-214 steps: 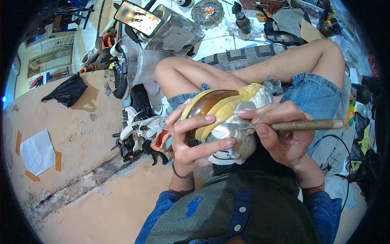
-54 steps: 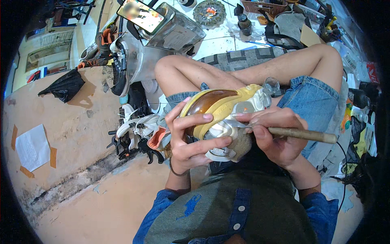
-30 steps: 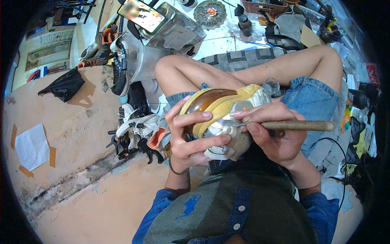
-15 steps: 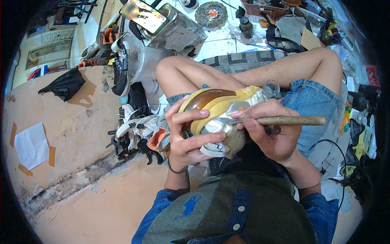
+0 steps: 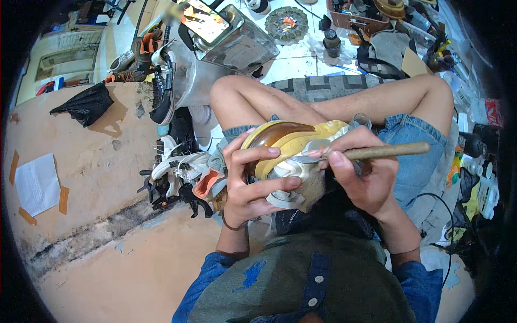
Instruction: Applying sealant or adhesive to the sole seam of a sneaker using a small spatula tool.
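Note:
Above my lap, my left hand (image 5: 250, 175) grips a shoe (image 5: 291, 141) turned on its side. Its sole is yellow with a glossy amber-brown part, and its upper is silver, white and grey. The fingers of that hand spread over the sole and the upper. Pinched in my right hand (image 5: 363, 175) is a wooden-handled tool (image 5: 396, 151) with a flat metal tip. That tip lies against the pale upper, close beside the yellow sole edge; whether it presses in, I cannot tell. My right fingertips cover part of the shoe's far end.
A phone (image 5: 204, 21) leans on a glass container (image 5: 239, 46) beyond my knees. Nearby are an ashtray (image 5: 286, 25), a dark bottle (image 5: 332, 43) and a brown basket (image 5: 358, 20). Several shoes (image 5: 161, 89) lie at the left, along with a black plastic bag (image 5: 86, 105). A cable (image 5: 449, 215) curves at the right.
The tool's handle has tilted slightly, its back end rising as my right hand shifts a little. My left hand keeps its hold on the shoe. The whole view has shifted slightly.

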`<state>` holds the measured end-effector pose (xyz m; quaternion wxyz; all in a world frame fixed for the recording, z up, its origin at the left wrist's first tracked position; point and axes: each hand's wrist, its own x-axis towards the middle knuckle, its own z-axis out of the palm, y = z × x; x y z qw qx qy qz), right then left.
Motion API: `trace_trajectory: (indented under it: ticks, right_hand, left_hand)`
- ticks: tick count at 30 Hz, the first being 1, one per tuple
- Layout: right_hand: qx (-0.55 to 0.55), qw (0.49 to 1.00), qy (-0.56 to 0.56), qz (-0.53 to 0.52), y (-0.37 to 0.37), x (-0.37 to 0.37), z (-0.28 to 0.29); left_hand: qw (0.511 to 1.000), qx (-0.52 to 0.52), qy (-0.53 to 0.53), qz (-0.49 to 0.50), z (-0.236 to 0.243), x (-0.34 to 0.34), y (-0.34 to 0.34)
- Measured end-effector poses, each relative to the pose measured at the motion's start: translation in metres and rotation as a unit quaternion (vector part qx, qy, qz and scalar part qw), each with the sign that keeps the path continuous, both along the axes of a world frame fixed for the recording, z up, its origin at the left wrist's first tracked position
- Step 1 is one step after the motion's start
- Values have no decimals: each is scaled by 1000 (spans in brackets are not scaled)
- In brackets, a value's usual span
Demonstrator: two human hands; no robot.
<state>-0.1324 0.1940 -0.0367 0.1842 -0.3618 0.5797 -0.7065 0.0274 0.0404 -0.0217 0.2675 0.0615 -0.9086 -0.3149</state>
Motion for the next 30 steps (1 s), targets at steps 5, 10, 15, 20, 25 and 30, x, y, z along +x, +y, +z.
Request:
trace_trajectory:
  ticks: [5, 10, 15, 20, 25, 30]
  right_hand:
    - [-70, 976, -198, 54, 0, -10, -13]
    - [-38, 960, -276, 43, -5, -19, -32]
    - [5, 963, -263, 60, -9, -27, -48]
    - [-38, 960, -268, 74, -22, -32, -38]
    - [-82, 954, -268, 103, -26, -35, -29]
    - [-102, 969, -191, 120, -24, -31, -15]
  left_hand:
    - [998, 4, -69, -12, 8, 5, -14]
    - [988, 52, -146, 29, 2, 9, -33]
    - [982, 136, -116, 59, -35, 16, -60]
    - [974, 186, -109, 72, -45, 22, -79]
    - [952, 302, 11, 55, -32, 15, -91]
    - [965, 251, 66, 27, 13, -35, -53]
